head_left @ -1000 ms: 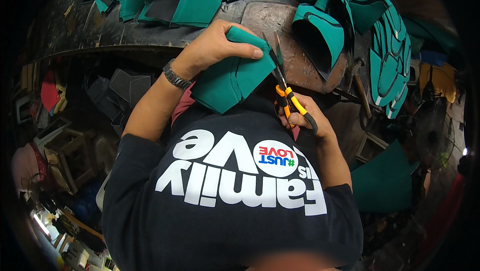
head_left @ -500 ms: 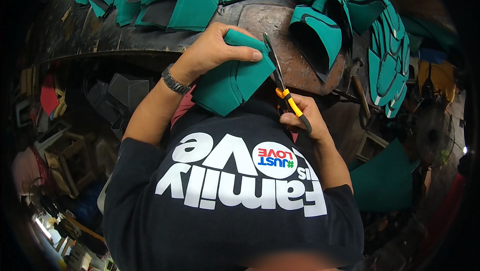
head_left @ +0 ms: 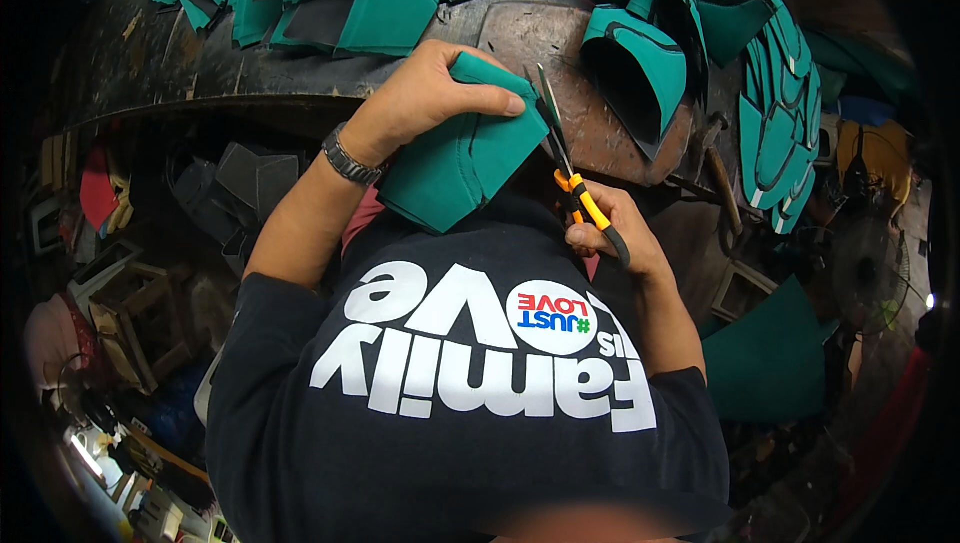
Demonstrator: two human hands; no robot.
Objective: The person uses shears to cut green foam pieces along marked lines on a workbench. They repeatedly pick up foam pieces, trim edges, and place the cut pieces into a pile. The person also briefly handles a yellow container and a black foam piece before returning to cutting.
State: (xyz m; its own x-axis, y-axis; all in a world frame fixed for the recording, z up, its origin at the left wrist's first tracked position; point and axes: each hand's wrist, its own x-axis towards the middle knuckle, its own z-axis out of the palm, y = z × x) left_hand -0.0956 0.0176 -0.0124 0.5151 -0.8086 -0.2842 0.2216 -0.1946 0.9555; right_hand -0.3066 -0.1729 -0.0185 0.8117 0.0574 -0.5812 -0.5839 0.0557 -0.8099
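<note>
My left hand (head_left: 440, 93) is closed on a folded green fabric piece (head_left: 465, 168), its thumb pressed on the upper face near the far edge. A dark stitched line runs down the fabric. Yellow-and-black handled scissors (head_left: 562, 158) are in my right hand (head_left: 612, 223), which is wrapped round the handles. The blades point away from me and stand apart, close beside the fabric's right edge. My fingers partly hide the handles.
A worn dark table (head_left: 250, 73) lies ahead, with a brown board (head_left: 540, 38) on it. Green pieces (head_left: 385, 3) are heaped at the far left. Curved green pieces (head_left: 640, 63) and a layered stack (head_left: 775, 133) lie to the right. A hammer (head_left: 718, 168) rests by the table's edge.
The scissor blades have parted wider and the handles have spread in my right hand. The green fabric has shifted slightly left in my left hand.
</note>
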